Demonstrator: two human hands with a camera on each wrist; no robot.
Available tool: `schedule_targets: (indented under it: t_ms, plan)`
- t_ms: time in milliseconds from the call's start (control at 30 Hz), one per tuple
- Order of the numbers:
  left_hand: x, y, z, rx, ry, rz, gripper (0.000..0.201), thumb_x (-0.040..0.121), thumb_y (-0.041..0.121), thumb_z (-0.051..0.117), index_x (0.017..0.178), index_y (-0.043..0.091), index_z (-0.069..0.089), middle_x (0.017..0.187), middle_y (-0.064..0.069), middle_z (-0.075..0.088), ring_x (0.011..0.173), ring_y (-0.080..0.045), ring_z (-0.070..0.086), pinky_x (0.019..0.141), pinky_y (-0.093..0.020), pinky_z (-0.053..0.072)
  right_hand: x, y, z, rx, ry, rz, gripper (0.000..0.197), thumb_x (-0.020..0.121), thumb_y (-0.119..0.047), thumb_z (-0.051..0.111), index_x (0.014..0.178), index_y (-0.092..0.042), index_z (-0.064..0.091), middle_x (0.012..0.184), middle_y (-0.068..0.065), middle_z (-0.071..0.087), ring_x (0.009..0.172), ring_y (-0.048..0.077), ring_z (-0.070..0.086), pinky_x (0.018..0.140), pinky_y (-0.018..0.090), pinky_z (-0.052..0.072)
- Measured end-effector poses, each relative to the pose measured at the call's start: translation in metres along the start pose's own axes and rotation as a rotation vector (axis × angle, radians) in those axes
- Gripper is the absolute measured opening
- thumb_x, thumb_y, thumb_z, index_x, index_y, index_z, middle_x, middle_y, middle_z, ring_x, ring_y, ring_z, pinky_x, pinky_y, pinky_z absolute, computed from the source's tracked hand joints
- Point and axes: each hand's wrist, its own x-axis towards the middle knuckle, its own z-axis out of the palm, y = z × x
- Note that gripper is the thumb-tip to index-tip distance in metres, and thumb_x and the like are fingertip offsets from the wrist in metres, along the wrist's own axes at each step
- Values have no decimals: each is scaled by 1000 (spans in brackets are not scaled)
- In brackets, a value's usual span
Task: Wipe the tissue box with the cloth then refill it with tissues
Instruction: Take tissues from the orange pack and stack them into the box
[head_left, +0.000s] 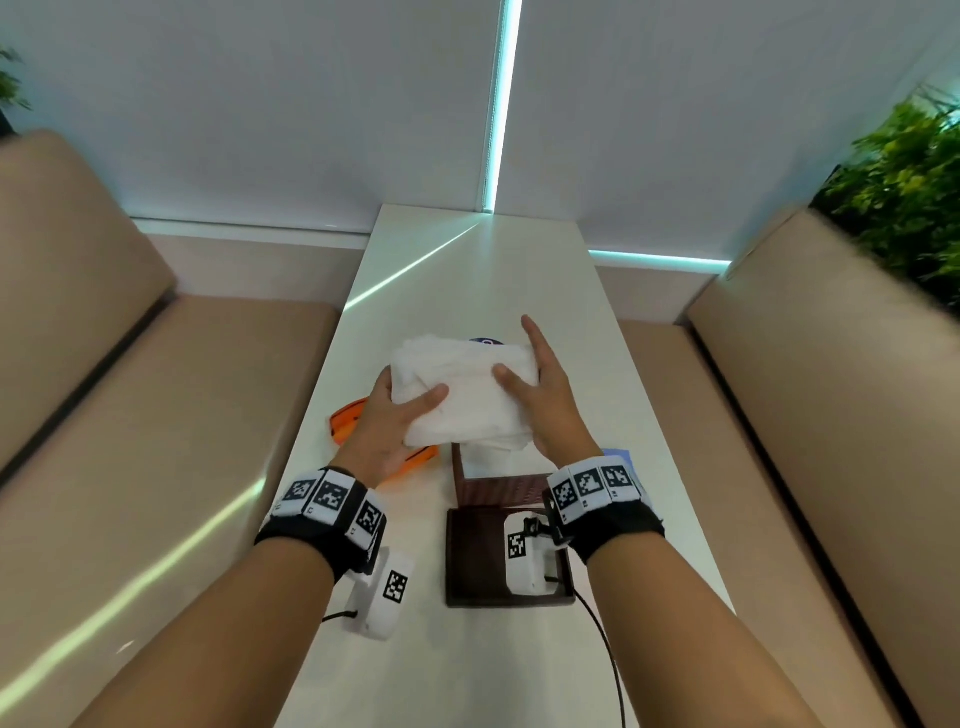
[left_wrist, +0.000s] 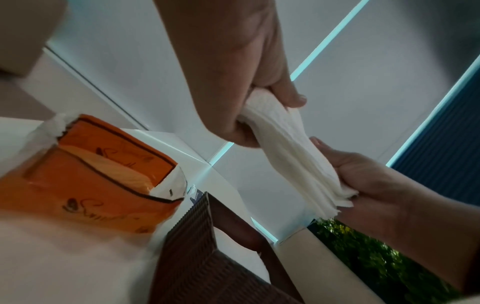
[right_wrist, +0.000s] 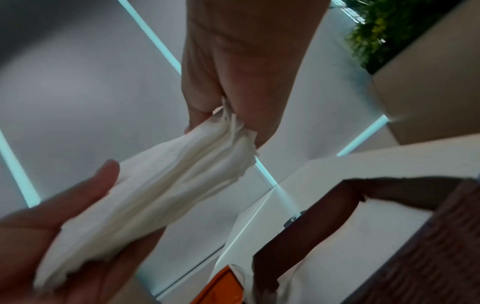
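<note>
While both hands are meeting above the table (head_left: 613, 384), the left hand (head_left: 387, 423) and right hand (head_left: 550, 402) are gripping opposite ends of a white stack of tissues (head_left: 462, 397). Just below the hands, the open brown tissue box (head_left: 493, 491) is standing, with an orange wrapper (head_left: 348, 418) lying beneath the left hand.

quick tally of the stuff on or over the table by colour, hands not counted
white: 1, the tissue stack held by both hands
orange: 1, the tissue wrapper
brown: 2, the tissue box and its lid
total: 4
</note>
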Motion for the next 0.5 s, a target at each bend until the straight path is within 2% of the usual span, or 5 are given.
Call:
schedule_targets:
  t_ms: [133,233,300,433,500]
  plan:
    - [-3,-2,2,-27,-67,-3,60,81,-4,66,136,12,45,130,-13,59,118,-30,58,89,-46,54,-1,-4,1,-55,-28,-46,61,88,-21,65,141,-33,39,135,-9,49,127,18,48,110,43,40]
    - [-5,-1,7,-54,54,-19,35,91,13,59,126,15,52,122,-10,63,112,-28,61,93,-48,51,0,-2,1,-71,1,15,80,79,-24,74,144,-36,30,145,-3,41,130,22,45,107,47,42]
    - [-5,-1,10,-54,139,-28,27,95,26,54,120,18,52,114,-6,64,105,-24,62,87,-44,53,0,-2,0,-51,24,44,82,78,-20,75,145,-33,29,143,0,42,128,23,47,107,48,42]
    - [1,-9,7,-2,293,-73,17,101,31,42,108,19,51,105,-5,61,96,-21,61,71,-33,52,-5,-9,6,-58,167,1,67,81,-16,72,140,-23,40,131,-2,52,122,17,50,106,35,43]
    - [4,-13,7,-96,298,-173,24,98,37,45,104,15,54,109,-14,58,103,-23,58,80,-33,51,-10,-15,13,-75,243,-80,51,81,-12,71,128,-18,54,123,1,60,112,15,56,100,29,46]
